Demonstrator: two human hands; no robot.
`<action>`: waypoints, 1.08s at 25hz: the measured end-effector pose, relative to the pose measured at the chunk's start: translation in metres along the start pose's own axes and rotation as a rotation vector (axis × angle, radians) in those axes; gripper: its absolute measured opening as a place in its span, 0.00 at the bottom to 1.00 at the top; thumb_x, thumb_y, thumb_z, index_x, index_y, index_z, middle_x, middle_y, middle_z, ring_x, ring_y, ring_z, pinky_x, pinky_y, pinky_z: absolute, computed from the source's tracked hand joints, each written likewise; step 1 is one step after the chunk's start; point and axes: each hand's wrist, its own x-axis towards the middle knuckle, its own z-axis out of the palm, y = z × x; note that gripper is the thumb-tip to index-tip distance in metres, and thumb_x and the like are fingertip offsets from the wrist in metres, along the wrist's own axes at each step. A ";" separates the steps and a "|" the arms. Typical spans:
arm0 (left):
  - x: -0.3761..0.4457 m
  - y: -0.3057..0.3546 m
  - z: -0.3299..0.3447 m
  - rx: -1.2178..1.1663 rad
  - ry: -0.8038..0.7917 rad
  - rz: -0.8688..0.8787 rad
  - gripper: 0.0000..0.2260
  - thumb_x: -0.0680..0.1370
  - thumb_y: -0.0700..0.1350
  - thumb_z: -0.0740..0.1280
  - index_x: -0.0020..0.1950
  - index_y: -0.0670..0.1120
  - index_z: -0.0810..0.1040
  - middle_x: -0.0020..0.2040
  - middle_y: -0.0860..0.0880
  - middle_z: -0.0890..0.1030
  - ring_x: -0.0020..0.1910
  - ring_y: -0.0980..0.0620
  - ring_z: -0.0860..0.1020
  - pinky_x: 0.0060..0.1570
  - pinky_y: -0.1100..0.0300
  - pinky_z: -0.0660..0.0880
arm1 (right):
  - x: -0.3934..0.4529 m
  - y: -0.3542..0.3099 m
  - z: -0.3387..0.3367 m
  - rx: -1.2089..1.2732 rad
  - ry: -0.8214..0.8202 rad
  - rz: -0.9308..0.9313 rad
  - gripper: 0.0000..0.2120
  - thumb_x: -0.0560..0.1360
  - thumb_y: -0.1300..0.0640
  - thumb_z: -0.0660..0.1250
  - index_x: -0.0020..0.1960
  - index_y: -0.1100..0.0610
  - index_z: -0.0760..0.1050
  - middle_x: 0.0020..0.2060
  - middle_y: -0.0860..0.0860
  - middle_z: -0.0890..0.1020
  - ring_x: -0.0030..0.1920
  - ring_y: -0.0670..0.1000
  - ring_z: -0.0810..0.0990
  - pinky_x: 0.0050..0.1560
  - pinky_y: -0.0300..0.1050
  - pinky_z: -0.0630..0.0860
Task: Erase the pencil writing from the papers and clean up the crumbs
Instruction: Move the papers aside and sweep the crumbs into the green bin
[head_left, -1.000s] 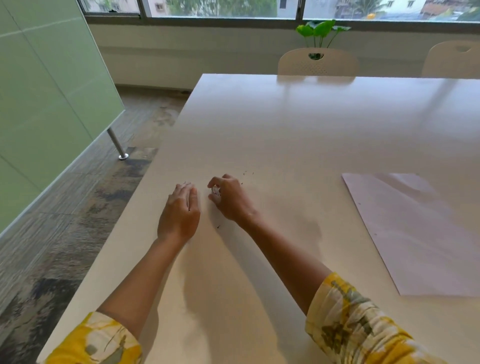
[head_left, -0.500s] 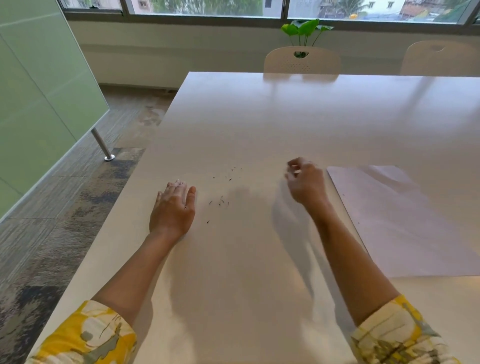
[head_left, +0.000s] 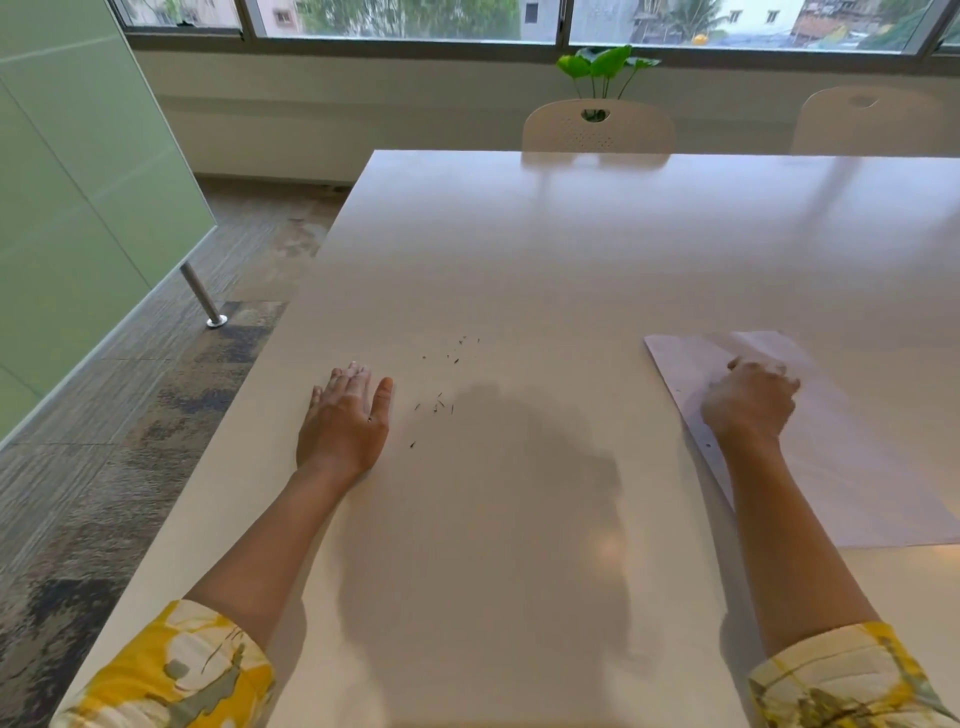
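Two arms in yellow patterned sleeves reach over a wide pale surface (head_left: 597, 249) that we see running toward a window wall, with two cream chairs (head_left: 597, 127) tucked at its far edge, a green plant (head_left: 605, 65) behind them, and patterned carpet and a green panel off to the left. Our left hand (head_left: 345, 415) lies flat on the surface, fingers straight, its grip released, with dark eraser crumbs (head_left: 441, 379) scattered just to its right. Our right hand (head_left: 748, 402) rests on the near left corner of a white paper (head_left: 857, 467), fingers curled and blurred, so we cannot tell whether that grip holds anything.
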 end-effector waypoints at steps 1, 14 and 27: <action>0.000 0.000 0.000 -0.002 0.001 0.000 0.28 0.85 0.58 0.50 0.79 0.43 0.63 0.81 0.47 0.61 0.81 0.50 0.54 0.79 0.53 0.46 | -0.005 -0.009 0.002 0.005 0.041 -0.071 0.17 0.79 0.58 0.63 0.64 0.65 0.74 0.63 0.66 0.73 0.64 0.67 0.70 0.63 0.56 0.71; 0.004 -0.008 -0.010 -0.254 0.079 -0.058 0.19 0.85 0.45 0.56 0.76 0.43 0.70 0.77 0.47 0.67 0.78 0.51 0.61 0.76 0.58 0.54 | -0.125 -0.150 0.062 -0.004 -0.558 -0.772 0.51 0.74 0.25 0.40 0.79 0.64 0.38 0.79 0.60 0.39 0.80 0.55 0.38 0.79 0.50 0.37; -0.001 -0.022 -0.016 -0.345 0.051 -0.010 0.17 0.83 0.41 0.60 0.73 0.45 0.75 0.73 0.47 0.74 0.75 0.52 0.67 0.71 0.65 0.59 | -0.128 -0.180 0.052 0.436 -0.742 -0.850 0.35 0.83 0.40 0.46 0.81 0.60 0.41 0.80 0.55 0.43 0.80 0.51 0.39 0.75 0.43 0.36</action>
